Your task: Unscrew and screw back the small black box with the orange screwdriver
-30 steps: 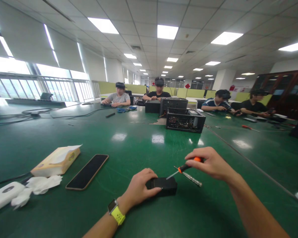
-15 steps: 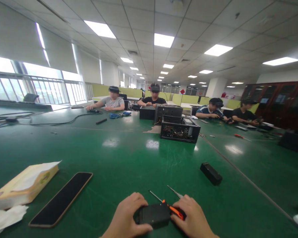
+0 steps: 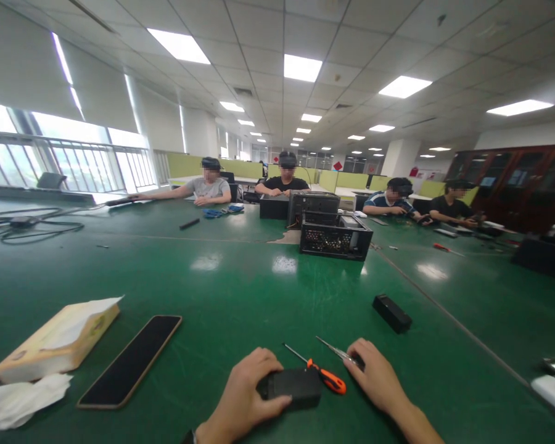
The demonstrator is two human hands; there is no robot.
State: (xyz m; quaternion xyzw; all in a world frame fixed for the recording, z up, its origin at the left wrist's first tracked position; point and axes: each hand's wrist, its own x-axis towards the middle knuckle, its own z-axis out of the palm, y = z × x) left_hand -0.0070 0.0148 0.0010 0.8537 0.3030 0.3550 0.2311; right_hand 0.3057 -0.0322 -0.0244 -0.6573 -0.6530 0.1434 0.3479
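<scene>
My left hand (image 3: 246,393) is closed around the left end of a small black box (image 3: 290,387) lying on the green table (image 3: 240,296). An orange-handled screwdriver (image 3: 327,378) rests on the table against the box's right side, with no hand on it. My right hand (image 3: 375,376) lies just right of it, fingertips curled over the dark handle of a second, thin silver screwdriver (image 3: 333,349). That handle is mostly hidden under the fingers.
A phone (image 3: 132,359), a tissue box (image 3: 58,339) and a crumpled tissue (image 3: 23,401) lie to the left. A second black box (image 3: 391,312) sits ahead on the right, an open computer case (image 3: 335,234) farther back. Several people work along the table's far side.
My right hand has let go of the orange screwdriver, which now lies on the table, and has shifted right onto the silver screwdriver. The view has tilted slightly.
</scene>
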